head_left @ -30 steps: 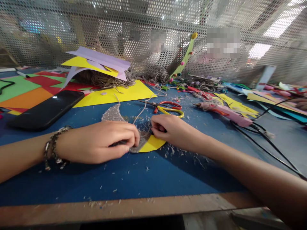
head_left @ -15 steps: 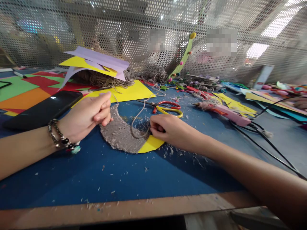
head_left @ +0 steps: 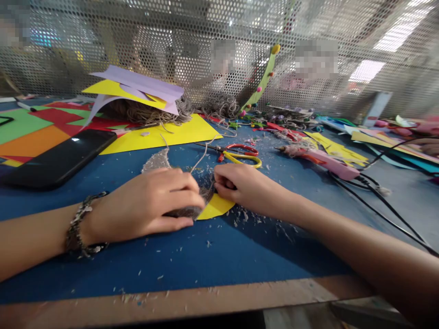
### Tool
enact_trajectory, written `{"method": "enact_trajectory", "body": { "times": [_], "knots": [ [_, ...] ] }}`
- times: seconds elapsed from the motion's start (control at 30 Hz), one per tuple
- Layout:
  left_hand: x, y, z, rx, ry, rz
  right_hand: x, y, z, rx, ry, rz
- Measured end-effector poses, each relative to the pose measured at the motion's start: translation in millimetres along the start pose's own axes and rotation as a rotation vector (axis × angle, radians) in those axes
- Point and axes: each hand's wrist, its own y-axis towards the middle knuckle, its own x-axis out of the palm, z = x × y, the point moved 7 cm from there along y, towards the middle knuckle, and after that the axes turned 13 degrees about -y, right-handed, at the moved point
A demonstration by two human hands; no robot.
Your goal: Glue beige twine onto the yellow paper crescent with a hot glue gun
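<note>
A crescent of yellow card [head_left: 216,206], largely covered with grey cord, lies on the blue table [head_left: 164,262]. My left hand [head_left: 157,205] rests over its cord-covered part [head_left: 157,161], fingers apart, thumb at the lower edge; it hides the middle of the crescent. At the crescent's right end my right hand [head_left: 236,185] is closed in a pinch by the yellow part. What its fingertips hold is hidden. A loose grey cord [head_left: 200,157] runs up from between the hands. Scissors [head_left: 242,155] with red and yellow handles lie just behind my right hand.
A black phone [head_left: 63,157] lies at the left beside coloured paper [head_left: 25,125]. Behind are yellow card [head_left: 192,130] and grey yarn [head_left: 137,112] under purple paper. A pink glue gun [head_left: 325,164] with black cables lies right. Part of another person's hand [head_left: 428,146] shows at the right edge.
My left hand has come down and to the right from above the crescent's left side, opening from a closed shape onto the cord surface. My right hand has stayed in place.
</note>
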Motion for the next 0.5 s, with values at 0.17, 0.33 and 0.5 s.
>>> {"method": "enact_trajectory", "body": {
  "times": [0.17, 0.33, 0.5],
  "knots": [
    [1.4, -0.5, 12.5, 0.144, 0.064, -0.059, 1.1, -0.3, 0.5, 0.005, -0.011, 0.003],
    [-0.7, 0.4, 8.7, 0.136, 0.026, -0.053, 0.9, -0.2, 0.7, 0.001, -0.009, 0.007],
    [2.2, -0.6, 17.3, 0.245, 0.152, -0.105, 0.3, -1.4, 0.9, 0.005, -0.008, 0.01]
  ]
}}
